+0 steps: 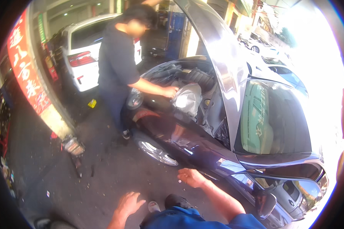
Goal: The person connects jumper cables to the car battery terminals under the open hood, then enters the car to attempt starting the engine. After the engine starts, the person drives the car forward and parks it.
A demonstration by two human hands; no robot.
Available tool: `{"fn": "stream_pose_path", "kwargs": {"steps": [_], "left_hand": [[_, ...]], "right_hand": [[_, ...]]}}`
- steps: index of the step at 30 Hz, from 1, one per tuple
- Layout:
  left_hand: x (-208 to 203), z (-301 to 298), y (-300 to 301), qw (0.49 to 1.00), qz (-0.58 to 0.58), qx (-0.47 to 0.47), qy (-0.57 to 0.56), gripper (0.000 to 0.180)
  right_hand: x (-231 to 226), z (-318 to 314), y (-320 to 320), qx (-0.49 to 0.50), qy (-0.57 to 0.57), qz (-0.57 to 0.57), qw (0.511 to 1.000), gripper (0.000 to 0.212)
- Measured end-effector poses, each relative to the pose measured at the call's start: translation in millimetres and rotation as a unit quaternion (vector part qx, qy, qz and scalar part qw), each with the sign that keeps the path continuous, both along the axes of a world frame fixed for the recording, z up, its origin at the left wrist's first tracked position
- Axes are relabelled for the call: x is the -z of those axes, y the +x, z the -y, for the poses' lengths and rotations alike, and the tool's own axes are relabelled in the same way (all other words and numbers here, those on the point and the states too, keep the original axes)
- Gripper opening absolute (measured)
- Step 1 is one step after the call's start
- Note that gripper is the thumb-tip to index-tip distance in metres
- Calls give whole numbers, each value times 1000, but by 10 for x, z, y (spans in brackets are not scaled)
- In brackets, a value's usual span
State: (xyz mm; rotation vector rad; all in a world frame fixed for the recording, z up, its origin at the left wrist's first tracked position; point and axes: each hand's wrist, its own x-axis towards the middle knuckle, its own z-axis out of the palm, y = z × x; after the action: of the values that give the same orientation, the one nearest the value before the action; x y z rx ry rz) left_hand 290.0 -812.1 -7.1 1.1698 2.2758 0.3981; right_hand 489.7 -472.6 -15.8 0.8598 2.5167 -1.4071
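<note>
My left hand (129,203) is held low over the floor in front of me, its fingers apart and nothing in them. Further right, my right hand (192,177) has its fingers curled, close to the dark car's side (197,150); what they hold, if anything, I cannot make out. A small pale spot shows just below those fingertips. Past the front wheel (156,153), a co-worker (118,57) in dark clothes stands at the fender, one hand at a grey-white plastic piece (187,100) lying over the open engine bay (195,76).
The raised hood (225,49) stands above the engine bay. On my right, the side mirror (265,204) juts out. A white car (84,57) is parked behind the co-worker. At left stands a pillar with a red banner (26,72); a yellow scrap (92,103) lies on the floor.
</note>
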Motion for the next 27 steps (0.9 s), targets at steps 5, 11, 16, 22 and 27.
{"fn": "stream_pose_path", "kwargs": {"steps": [5, 11, 16, 22, 27], "left_hand": [[10, -843, -874, 999, -9, 20, 46, 57], [392, -1945, -1363, 997, 46, 36, 49, 47], [195, -2722, -1989, 991, 110, -25, 74, 49], [-93, -3774, -2718, 972, 183, -37, 140, 49], [-234, -4871, -3154, 946, 216, 67, 231, 44]], "right_hand": [[-338, -983, -946, 119, 44, -112, 985, 48], [-575, -2758, -2223, 191, 110, -243, 945, 46], [-610, -4340, -3136, 224, 289, -262, 893, 46], [-348, -5460, -3853, 21, 383, -66, 921, 41], [-256, -5653, -3912, -98, 420, 59, 900, 47]]}}
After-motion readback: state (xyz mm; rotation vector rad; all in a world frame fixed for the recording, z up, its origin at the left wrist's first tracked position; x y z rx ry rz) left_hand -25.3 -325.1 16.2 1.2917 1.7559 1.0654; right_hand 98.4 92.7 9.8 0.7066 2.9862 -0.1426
